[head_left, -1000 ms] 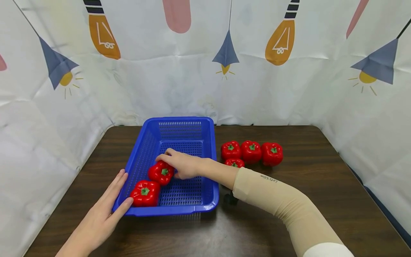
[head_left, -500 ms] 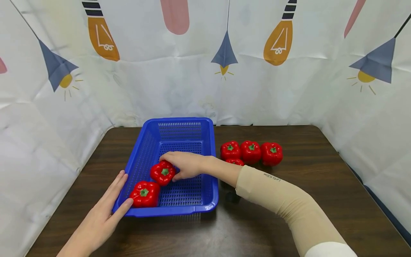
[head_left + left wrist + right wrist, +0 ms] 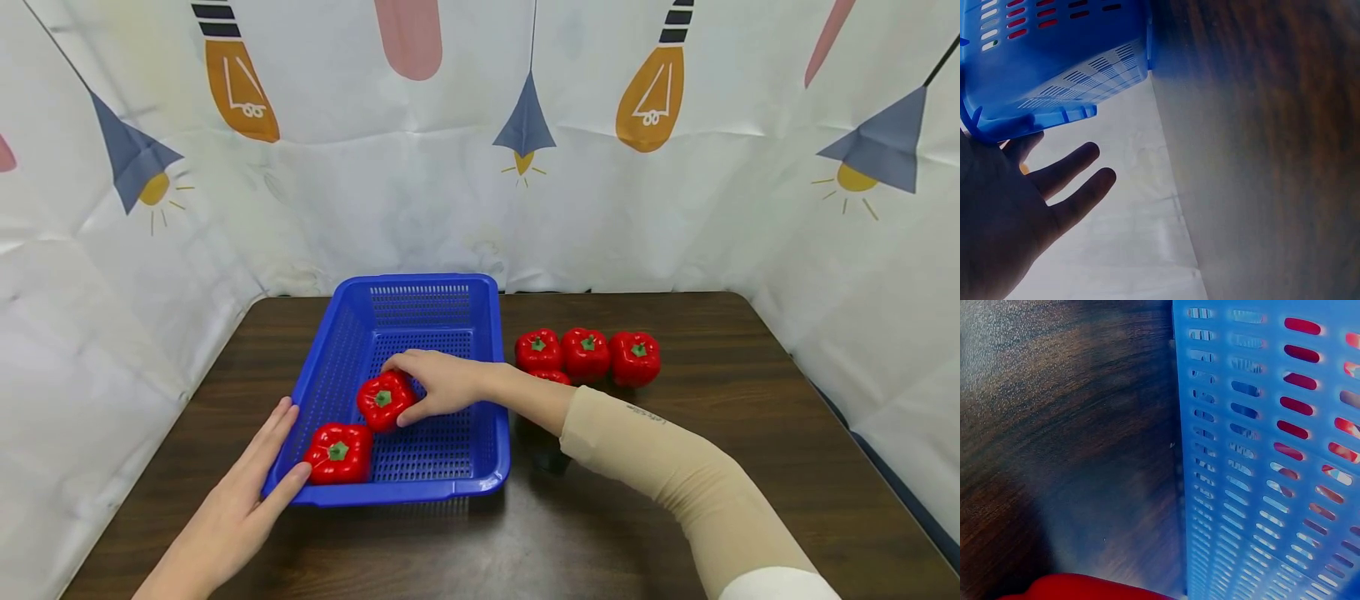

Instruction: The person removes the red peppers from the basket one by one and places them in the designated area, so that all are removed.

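Observation:
My right hand reaches into the blue basket and holds a red bell pepper, fingers behind it and thumb at its near right side. Another red bell pepper sits in the near left corner, just in front of the held one. At that same corner, my left hand touches the rim with its fingers extended along the outside and the thumb at the front. The left wrist view shows the left hand with spread fingers beside the slotted basket wall.
Right of the basket, several more red bell peppers stand on the dark wooden table, one partly covered by the right forearm. Under that forearm is a small black object. A patterned white cloth hangs behind the table.
My right hand and the pepper in it have shifted slightly right and away from me inside the basket. The left hand stays at the basket's corner.

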A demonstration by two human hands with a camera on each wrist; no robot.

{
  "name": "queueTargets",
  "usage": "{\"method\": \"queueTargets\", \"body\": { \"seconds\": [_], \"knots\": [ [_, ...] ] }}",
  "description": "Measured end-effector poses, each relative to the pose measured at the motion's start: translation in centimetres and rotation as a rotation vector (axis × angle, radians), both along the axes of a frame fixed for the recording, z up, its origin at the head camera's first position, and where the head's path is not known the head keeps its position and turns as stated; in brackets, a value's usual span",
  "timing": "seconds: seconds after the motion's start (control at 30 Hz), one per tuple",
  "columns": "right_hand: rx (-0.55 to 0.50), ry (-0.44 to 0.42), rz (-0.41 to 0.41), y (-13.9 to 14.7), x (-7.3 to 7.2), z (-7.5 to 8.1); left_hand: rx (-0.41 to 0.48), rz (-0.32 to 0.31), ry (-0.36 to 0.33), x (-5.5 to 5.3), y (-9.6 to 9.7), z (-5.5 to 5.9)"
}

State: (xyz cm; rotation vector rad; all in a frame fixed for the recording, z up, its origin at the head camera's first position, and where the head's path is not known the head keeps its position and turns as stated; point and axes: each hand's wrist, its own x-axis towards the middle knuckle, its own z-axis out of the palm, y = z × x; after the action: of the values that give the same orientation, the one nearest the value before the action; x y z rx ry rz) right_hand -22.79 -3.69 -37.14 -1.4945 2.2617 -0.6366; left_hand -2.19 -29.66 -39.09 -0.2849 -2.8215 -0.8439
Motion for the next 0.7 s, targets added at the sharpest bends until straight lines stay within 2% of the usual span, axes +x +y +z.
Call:
{"method": "queueTargets", "body": {
  "seconds": [0.5, 0.7],
  "knots": [
    [-0.013, -0.006, -0.017, 0.8, 0.6, 0.6, 0.008, -0.008, 0.012, 0.0, 0.0, 0.0],
    [-0.052, -0.045, -0.024, 1.2, 0.6, 1.1, 0.015, -0.009, 0.015, 0.0, 0.0, -0.1]
  ]
}}
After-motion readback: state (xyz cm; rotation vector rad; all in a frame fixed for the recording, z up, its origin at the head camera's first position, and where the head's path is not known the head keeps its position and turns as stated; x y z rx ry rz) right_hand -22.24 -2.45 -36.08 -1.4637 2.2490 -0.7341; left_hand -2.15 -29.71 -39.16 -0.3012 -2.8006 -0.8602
